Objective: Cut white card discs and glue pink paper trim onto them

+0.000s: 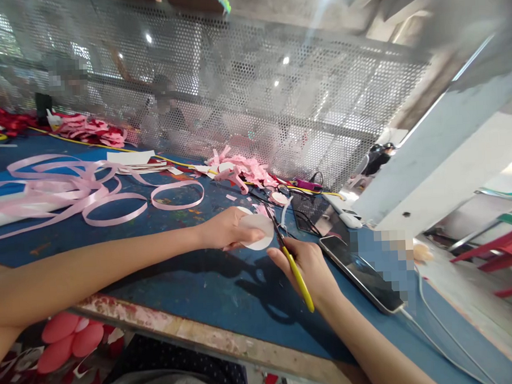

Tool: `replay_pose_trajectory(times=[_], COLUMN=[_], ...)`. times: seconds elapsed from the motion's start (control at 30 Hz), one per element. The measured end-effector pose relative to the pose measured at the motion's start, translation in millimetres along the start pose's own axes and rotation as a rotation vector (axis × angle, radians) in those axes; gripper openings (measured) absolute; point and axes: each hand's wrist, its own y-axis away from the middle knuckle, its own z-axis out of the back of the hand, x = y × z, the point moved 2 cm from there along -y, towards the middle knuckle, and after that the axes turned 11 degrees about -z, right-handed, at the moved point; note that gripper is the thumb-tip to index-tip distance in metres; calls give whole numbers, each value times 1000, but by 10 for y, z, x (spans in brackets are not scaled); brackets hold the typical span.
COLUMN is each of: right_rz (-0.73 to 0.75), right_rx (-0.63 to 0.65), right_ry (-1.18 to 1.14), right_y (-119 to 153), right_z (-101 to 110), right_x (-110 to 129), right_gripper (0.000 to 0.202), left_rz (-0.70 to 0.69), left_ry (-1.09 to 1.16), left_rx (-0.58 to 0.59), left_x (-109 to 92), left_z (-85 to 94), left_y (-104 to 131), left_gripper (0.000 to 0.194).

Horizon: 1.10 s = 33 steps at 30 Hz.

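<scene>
Pinched between the thumb and fingers of my left hand are round white paper discs, overlapping one another. My right hand is closed on scissors with yellow handles; their dark blades point away from me, close beside the right edge of the discs. Whether the blades touch the paper I cannot tell. Both hands are above the blue table, which carries their shadows. Just beyond the blades lie small pink scraps and a small round piece.
Loops of pink ribbon spread over the left side. Pink strips are heaped by the mesh panel. A phone with a white cable lies right of my right hand. People are behind the mesh.
</scene>
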Motion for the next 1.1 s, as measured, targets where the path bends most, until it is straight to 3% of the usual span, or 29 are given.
replay_pose_trajectory(times=[0.27,0.57,1.1], right_rz=[-13,69,125], right_rx=[37,24,-97], right_ry=[88,163,175], right_y=[8,19,19], right_z=[18,42,23], right_x=[-2,40,23], right_gripper=[49,49,62], left_rz=[122,132,152], left_ry=[56,-11,-176], left_rx=[151,282,317], left_x=[-22,-96,-133], left_z=[96,143,292], left_y=[2,22,21], left_gripper=[32,35,33])
